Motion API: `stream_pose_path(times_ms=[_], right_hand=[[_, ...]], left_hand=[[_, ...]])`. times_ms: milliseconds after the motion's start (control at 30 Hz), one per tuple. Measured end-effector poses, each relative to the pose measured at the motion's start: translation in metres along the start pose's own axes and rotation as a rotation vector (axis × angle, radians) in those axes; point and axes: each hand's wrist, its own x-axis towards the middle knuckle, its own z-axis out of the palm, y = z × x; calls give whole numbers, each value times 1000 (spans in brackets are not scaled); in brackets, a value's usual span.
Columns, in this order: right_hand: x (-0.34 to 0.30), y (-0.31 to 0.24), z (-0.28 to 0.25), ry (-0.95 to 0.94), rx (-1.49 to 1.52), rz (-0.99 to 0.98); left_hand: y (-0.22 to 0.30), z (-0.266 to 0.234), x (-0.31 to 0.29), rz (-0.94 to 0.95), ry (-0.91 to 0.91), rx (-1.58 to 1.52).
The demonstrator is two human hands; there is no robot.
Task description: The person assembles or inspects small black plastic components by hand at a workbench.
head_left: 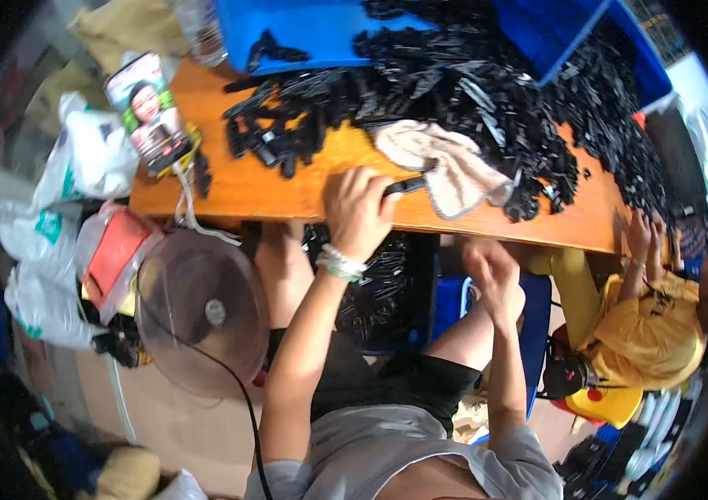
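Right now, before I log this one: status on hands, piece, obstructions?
Left hand at black piece, grip unclear. Right hand curled by table's near edge, contents hidden. Cloth at piece's right end; parts heap beyond.

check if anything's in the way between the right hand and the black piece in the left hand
Yes, in this view the table's front edge and the lower corner of the cloth lie between the right hand and the black piece. Relative heights are unclear.
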Motion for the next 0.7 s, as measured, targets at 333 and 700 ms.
stream_pose_path(times_ms=[333, 700], right_hand=[[64, 10, -36, 463, -904, -349], [71, 18, -44, 533, -939, -313]], left_hand=[[0, -15, 11, 22, -137, -135], [36, 22, 19, 186, -416, -82]])
